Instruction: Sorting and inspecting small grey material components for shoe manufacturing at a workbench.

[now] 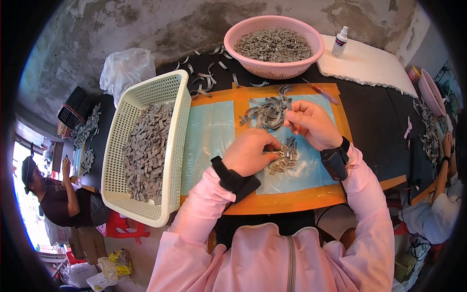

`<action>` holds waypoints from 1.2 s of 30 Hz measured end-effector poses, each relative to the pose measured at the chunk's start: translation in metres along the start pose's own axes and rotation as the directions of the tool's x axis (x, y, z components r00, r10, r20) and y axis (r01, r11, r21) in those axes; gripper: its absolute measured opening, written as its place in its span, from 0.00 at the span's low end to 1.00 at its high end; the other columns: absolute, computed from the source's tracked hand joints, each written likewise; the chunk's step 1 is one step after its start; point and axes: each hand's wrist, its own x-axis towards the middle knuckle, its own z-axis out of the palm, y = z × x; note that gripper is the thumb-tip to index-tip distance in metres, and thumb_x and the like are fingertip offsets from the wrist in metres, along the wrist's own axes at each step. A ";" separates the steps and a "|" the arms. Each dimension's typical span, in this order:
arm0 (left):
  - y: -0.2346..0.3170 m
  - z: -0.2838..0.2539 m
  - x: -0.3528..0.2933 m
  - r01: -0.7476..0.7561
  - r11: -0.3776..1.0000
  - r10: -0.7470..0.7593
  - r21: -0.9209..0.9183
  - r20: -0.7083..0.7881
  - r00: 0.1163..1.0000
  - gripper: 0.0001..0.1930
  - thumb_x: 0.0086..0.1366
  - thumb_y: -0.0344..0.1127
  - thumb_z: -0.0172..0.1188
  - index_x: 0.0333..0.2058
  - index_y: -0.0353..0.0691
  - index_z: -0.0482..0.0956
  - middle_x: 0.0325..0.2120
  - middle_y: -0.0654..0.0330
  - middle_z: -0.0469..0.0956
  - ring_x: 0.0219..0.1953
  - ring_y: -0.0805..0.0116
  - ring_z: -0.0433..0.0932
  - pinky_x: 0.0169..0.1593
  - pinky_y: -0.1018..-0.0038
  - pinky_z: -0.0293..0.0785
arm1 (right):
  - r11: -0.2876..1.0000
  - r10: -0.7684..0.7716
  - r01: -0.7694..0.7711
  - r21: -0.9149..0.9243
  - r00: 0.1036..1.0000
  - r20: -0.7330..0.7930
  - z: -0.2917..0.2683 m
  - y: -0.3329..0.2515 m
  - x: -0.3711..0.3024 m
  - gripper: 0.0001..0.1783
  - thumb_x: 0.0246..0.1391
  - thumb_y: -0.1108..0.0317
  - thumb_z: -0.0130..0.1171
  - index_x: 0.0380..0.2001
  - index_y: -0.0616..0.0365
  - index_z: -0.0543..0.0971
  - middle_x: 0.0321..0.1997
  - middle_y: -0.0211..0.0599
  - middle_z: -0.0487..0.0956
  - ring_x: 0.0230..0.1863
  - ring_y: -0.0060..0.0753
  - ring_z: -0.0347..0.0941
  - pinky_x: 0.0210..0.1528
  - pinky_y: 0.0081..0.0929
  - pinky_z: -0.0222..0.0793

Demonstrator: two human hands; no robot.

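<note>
My left hand is bent with thumb and fingers drawn together, at the edge of a small heap of shiny metal buckles. Whatever sits in its fingertips is too small to make out. Just right of the loose pile of grey fabric strips, my right hand pinches what looks like the end of one grey strip. Both heaps lie on a blue plastic sheet taped over an orange-brown board.
A cream basket of small grey pieces stands left. Behind are a pink basin with similar pieces and a white foam slab bearing a bottle. A red-handled pointed tool lies at the board's far right. People sit on both sides.
</note>
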 end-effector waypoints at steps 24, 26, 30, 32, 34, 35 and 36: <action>-0.009 0.000 0.014 0.188 0.282 -0.401 -0.941 0.063 0.914 0.06 0.60 0.30 0.56 0.34 0.34 0.74 0.28 0.60 0.76 0.29 0.75 0.74 0.34 0.81 0.70 | 0.964 -0.003 0.001 -0.266 1.000 -0.005 0.003 0.008 -0.005 0.10 0.52 0.68 0.58 0.35 0.62 0.74 0.28 0.31 0.77 0.25 0.14 0.70 0.26 0.10 0.64; -0.007 -0.001 0.014 0.199 0.269 -0.374 -0.943 0.088 0.923 0.06 0.60 0.30 0.56 0.34 0.34 0.74 0.28 0.60 0.76 0.30 0.75 0.75 0.36 0.80 0.71 | 0.958 -0.062 0.059 -0.280 0.998 0.000 0.006 0.009 -0.005 0.11 0.52 0.69 0.58 0.35 0.64 0.73 0.30 0.32 0.77 0.27 0.16 0.71 0.30 0.12 0.66; -0.007 0.003 0.016 0.192 0.280 -0.367 -0.941 0.080 0.927 0.06 0.60 0.30 0.56 0.34 0.34 0.74 0.28 0.60 0.76 0.30 0.74 0.75 0.37 0.79 0.72 | 0.936 -0.115 0.106 -0.335 0.993 -0.006 0.007 0.009 -0.006 0.10 0.53 0.70 0.57 0.36 0.66 0.73 0.30 0.33 0.77 0.29 0.17 0.72 0.33 0.13 0.68; -0.010 0.005 0.017 0.185 0.283 -0.344 -0.941 0.080 0.936 0.06 0.60 0.29 0.55 0.35 0.34 0.74 0.29 0.60 0.77 0.31 0.74 0.75 0.38 0.79 0.72 | 0.925 -0.156 0.144 -0.352 0.988 -0.007 0.006 0.011 -0.005 0.10 0.53 0.70 0.57 0.35 0.65 0.73 0.30 0.31 0.77 0.29 0.16 0.72 0.32 0.13 0.67; -0.010 0.005 0.018 0.190 0.276 -0.346 -0.942 0.087 0.934 0.06 0.60 0.29 0.55 0.35 0.34 0.74 0.29 0.60 0.77 0.31 0.74 0.76 0.38 0.79 0.72 | 0.903 -0.185 0.158 -0.398 0.982 -0.028 0.005 0.016 -0.004 0.10 0.52 0.69 0.57 0.34 0.65 0.74 0.29 0.30 0.76 0.28 0.15 0.71 0.32 0.13 0.67; -0.011 0.005 0.018 0.191 0.271 -0.345 -0.943 0.090 0.934 0.06 0.60 0.29 0.55 0.35 0.34 0.74 0.29 0.60 0.77 0.31 0.74 0.76 0.38 0.78 0.73 | 0.877 -0.218 0.175 -0.448 0.975 -0.046 0.004 0.018 -0.004 0.09 0.51 0.69 0.57 0.33 0.65 0.75 0.28 0.29 0.76 0.28 0.14 0.70 0.31 0.13 0.67; -0.010 0.005 0.018 0.194 0.267 -0.349 -0.944 0.093 0.932 0.06 0.60 0.29 0.55 0.35 0.34 0.74 0.29 0.60 0.77 0.31 0.74 0.76 0.38 0.78 0.73 | 0.879 -0.212 0.170 -0.445 0.976 -0.048 0.004 0.018 -0.004 0.09 0.51 0.69 0.57 0.33 0.65 0.75 0.28 0.29 0.76 0.28 0.14 0.70 0.31 0.13 0.67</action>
